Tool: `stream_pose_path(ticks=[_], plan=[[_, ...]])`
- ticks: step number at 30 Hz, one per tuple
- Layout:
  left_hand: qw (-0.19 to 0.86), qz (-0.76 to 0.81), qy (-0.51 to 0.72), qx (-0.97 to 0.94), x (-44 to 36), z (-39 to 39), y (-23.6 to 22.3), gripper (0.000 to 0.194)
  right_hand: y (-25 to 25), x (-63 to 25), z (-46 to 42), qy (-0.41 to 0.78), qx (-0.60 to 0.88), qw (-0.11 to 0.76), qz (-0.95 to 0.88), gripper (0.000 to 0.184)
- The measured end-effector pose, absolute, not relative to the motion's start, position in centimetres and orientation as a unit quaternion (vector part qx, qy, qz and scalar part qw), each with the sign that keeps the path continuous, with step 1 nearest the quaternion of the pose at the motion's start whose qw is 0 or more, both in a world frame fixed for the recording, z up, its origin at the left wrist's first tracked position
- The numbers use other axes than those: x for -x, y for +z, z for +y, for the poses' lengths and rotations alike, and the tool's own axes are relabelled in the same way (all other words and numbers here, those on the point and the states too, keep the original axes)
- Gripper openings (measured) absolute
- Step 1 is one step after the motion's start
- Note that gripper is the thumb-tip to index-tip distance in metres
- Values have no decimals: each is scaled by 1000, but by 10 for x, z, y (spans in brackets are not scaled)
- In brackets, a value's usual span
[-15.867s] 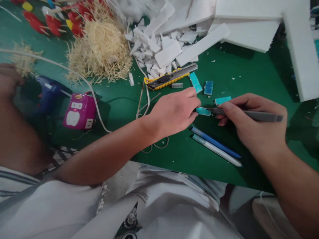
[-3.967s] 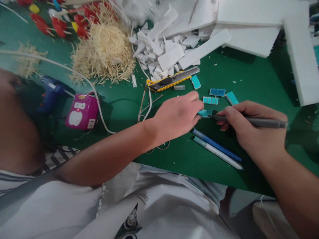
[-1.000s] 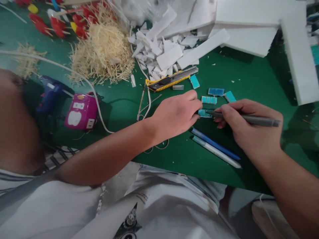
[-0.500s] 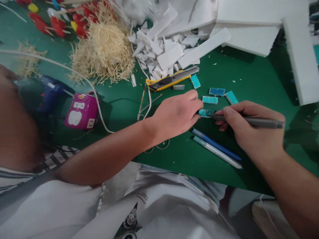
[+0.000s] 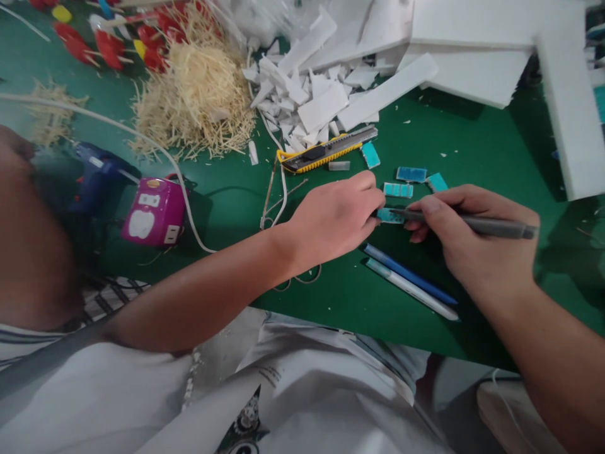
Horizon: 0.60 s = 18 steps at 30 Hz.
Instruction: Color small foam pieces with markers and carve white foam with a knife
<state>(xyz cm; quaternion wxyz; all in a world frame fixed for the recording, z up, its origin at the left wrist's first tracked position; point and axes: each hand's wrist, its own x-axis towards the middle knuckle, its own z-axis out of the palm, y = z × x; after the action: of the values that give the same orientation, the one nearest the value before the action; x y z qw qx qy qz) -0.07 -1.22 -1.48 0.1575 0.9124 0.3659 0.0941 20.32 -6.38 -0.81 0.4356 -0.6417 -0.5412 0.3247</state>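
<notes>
I can read no lettering: the small print (image 5: 271,377) on the white garment (image 5: 326,397), lower centre, and the pink box's (image 5: 161,214) label (image 5: 154,183), left, stay illegible.

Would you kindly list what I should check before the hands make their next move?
1. Left hand holding one end of the small turquoise rectangular piece: ok.
2. Slim dark-grey pen gripped in the right hand: ok.
3. Pen touching the piece: cannot tell.
4. Long yellow-and-black utility knife out of both hands: ok.
5. Flat green tabletop free of white foam-like scraps: not ok.
</notes>
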Motion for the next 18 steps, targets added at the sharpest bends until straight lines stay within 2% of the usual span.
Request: stream_pose_path(ticks=[18], plan=[[160, 364, 98, -912, 1, -12, -15, 18, -11, -208, -62, 305, 624, 417, -587, 18]])
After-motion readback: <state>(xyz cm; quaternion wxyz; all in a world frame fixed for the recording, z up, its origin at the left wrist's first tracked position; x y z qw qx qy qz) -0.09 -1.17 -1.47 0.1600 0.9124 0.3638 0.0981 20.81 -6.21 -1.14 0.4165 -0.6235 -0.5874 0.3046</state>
